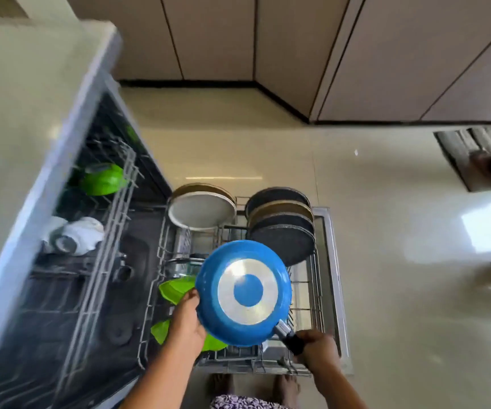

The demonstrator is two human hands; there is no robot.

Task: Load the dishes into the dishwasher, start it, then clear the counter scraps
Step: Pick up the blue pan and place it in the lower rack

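While held bottom-up over the lower rack (318, 278): blue frying pan (243, 292), risk of striking the dark plates (282, 231) or green bowls (176, 287) if lowered askew.
Right hand (316, 351) grasps the handle; left hand (186, 317) steadies the pan's left rim, fingers curled against it.

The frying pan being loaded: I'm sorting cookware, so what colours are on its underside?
Blue, with a silver ring around a blue centre, on the frying pan in the head view.

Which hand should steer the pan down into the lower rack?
Probably the right hand: it grips the handle of the pan. The left hand only steadies the rim, over the lower rack.
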